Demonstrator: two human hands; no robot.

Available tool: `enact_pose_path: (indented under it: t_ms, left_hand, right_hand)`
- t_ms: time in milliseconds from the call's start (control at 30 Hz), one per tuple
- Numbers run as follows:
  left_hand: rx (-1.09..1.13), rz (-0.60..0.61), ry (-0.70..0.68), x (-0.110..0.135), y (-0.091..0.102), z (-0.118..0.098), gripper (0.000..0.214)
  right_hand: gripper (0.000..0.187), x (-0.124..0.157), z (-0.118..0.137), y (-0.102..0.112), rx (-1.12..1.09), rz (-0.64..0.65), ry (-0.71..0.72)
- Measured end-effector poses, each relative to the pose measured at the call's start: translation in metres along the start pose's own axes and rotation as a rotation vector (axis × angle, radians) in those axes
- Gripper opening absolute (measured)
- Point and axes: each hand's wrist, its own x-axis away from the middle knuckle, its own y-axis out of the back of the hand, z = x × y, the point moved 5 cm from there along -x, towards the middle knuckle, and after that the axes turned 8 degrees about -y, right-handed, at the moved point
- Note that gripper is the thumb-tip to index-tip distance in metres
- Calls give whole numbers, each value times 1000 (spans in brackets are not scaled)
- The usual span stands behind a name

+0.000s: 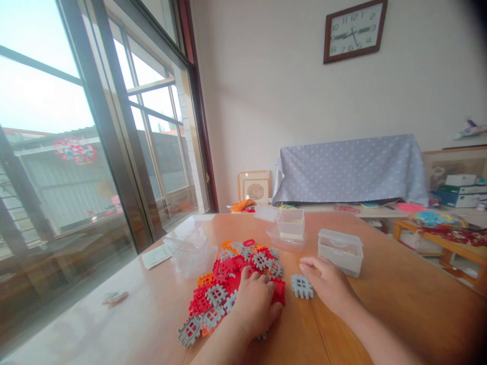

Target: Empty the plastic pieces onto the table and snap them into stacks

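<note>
A heap of red, grey and orange interlocking plastic building blocks [229, 268] lies on the wooden table in front of me. My left hand [256, 299] rests on the right side of the heap, fingers bent down over red blocks and thumb apart. To the right, a single light-grey block [302, 287] lies flat, separate from the heap. Beside it is my right hand [327, 284], with fingers loosely extended and nothing visible between them. Its fingertips are close to the grey block's upper right edge; whether they touch it I cannot tell.
Behind my right hand stands a clear lidded box [340, 252]. Clear open containers [291, 225] are farther back. Left of the heap are transparent plastic packaging [196, 256] and a pale card [157, 256]. A small item [114, 298] lies near the left table edge.
</note>
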Motion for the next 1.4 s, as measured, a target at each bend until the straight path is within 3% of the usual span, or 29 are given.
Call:
enact_pose_path:
  t_ms: [167,367,633,867,1000,1100,1233,1400]
  left_hand:
    - [-114,9,-28,-5,-1,-12,31]
    - [-101,-40,109,-9,4,4,26]
    - [42,-201,341,0,28,55,27]
    - [116,-300,509,8,29,108,33]
    - [81,-334,583,12,32,124,37]
    - [49,-345,563,8,35,119,37]
    - [43,-308,433,-9,29,93,37]
    - [-5,-120,195,-39,8,57,52]
  right_hand:
    - [29,-1,3,3,-32,-3,12]
    - [30,-2,5,6,-30,-15,26]
    - [32,-3,0,5,-34,-24,37]
    - [30,-6,-6,4,-39,-31,15]
    - [30,-7,-9,3,-29,-29,8]
    - [29,-7,-9,3,-25,-31,4]
    - [29,-7,-9,4,-18,-38,-3]
    - [29,-6,-5,6,-36,-50,14]
